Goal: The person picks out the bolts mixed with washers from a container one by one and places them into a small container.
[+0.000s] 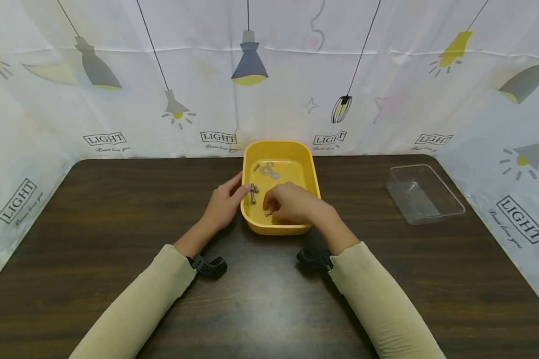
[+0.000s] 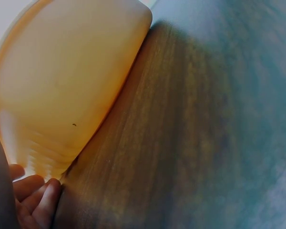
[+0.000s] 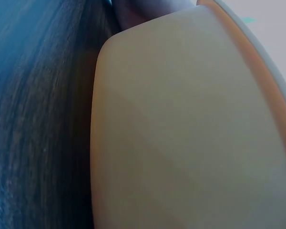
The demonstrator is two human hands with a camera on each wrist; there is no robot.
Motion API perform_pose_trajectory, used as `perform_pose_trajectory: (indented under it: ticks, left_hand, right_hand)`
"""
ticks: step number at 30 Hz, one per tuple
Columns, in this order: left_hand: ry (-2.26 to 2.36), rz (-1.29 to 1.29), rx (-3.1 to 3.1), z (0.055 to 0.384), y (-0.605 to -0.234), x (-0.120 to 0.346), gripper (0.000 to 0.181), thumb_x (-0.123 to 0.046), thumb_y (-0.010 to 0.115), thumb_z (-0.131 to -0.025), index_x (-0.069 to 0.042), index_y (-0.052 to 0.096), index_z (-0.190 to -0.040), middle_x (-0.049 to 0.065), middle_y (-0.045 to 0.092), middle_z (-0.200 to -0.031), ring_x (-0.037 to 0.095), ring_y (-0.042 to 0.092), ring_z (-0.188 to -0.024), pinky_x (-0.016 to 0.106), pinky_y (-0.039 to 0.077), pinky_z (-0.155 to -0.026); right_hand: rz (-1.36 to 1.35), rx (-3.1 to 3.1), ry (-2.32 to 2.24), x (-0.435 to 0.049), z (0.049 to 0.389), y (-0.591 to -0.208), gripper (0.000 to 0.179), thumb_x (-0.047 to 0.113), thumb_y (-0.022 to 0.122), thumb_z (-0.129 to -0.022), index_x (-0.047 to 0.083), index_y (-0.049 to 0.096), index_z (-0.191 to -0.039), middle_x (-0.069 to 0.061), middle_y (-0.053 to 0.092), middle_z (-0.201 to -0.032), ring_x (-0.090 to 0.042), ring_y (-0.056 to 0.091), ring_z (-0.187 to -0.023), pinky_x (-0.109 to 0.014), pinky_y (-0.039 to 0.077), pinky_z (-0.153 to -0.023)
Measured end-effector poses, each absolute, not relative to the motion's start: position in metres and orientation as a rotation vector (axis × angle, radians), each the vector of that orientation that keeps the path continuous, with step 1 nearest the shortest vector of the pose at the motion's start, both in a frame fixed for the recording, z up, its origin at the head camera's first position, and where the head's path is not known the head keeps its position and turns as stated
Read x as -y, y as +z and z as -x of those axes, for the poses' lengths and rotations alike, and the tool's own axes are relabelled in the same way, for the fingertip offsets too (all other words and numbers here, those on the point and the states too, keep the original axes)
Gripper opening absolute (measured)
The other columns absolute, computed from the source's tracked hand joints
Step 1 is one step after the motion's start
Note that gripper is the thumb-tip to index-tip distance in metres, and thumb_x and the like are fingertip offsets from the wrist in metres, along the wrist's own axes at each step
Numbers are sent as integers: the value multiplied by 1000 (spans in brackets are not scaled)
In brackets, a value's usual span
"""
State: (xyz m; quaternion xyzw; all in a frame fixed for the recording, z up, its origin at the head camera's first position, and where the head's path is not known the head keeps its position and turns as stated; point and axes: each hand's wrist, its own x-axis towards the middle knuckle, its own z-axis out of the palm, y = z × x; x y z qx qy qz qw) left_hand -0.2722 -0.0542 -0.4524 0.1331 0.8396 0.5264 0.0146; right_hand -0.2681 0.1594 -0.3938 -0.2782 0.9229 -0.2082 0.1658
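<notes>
A yellow plastic bin [image 1: 280, 230] stands on the table. My left hand [image 1: 222, 204] grips its left wall, thumb over the rim; in the left wrist view its fingers [image 2: 46, 200] lie against the outside near the base. My right hand [image 1: 294, 202] reaches into the near part of the bin with curled fingers, pinching a small metal screw [image 1: 268, 214] at the fingertips. By the left thumb lie a few more screws [image 1: 253, 198]. Farther back are a single short screw [image 1: 256, 167] and flat washers [image 1: 265, 170]. The right wrist view shows mostly the bin's outer wall [image 3: 190, 119].
A clear plastic box [image 1: 424, 194] sits at the right of the dark wooden table [image 1: 117, 224]. Behind the table hangs a white curtain [image 1: 278, 109] printed with lamps. Each wrist wears a black strap device [image 1: 208, 267].
</notes>
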Motion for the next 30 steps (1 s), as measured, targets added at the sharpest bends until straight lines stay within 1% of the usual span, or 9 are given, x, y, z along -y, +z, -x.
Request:
perform_pose_trajectory:
  ticks: [7,14,18,21,26,30]
  left_hand:
    - [1641,-411,-2622,272,-452,55,60,-44,49,-103,-20,38,-157,6,52,-153,22,56,-134,46,47,-110]
    - [1646,-409,-2622,272,-451,54,60,-44,49,-103,-20,39,-157,6,54,-151,23,58,-132,46,48,-110]
    - [1636,-400,-2623,272,-452,55,60,-44,49,-103,-18,39,-157,7,54,-151,23,56,-134,46,47,-111]
    - [1632,-393,-2619,272,-452,54,61,-44,49,-104,-17,39,-157,8,54,-152,24,55,-136,46,46,-112]
    - [1644,-384,-2608,271,-451,53,61,-42,49,-104,-15,39,-157,9,53,-152,24,55,-136,46,45,-113]
    - [1650,-384,-2596,271,-451,52,60,-40,50,-104,-15,38,-157,10,53,-152,25,54,-136,47,45,-113]
  right_hand:
    - [825,-2630,-560,-159,269,-391,12,8,72,-87,13,74,-97,2,69,-85,-15,59,-79,-28,51,-77]
    - [821,-2625,-567,-160,269,-392,12,9,73,-84,14,72,-95,2,68,-85,-15,59,-80,-29,51,-76]
    - [806,-2635,-561,-160,269,-393,16,9,74,-83,14,73,-97,2,68,-85,-16,59,-80,-29,51,-77]
    - [800,-2642,-555,-161,269,-394,16,10,72,-84,14,74,-99,3,68,-85,-15,59,-80,-28,51,-76]
    - [789,-2656,-548,-162,270,-395,16,9,71,-84,14,73,-99,2,66,-83,-15,58,-79,-28,49,-74]
    - [766,-2665,-551,-163,270,-395,16,9,72,-84,14,72,-100,1,66,-84,-16,58,-80,-28,49,-74]
